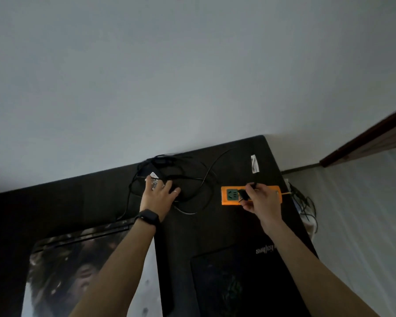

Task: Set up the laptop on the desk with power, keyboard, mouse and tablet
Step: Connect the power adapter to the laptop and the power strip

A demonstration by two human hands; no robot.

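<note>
Plug, which I judge light and rigid, is pinched by its body in my right hand over the orange power strip on the desk, its limp cable trailing toward my flat, spread left hand.

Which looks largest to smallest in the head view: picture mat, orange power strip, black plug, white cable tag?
1. picture mat, though it lies nearest the camera.
2. power strip.
3. plug and cable tag look alike; the right hand partly hides the plug, so no ranking.
</note>
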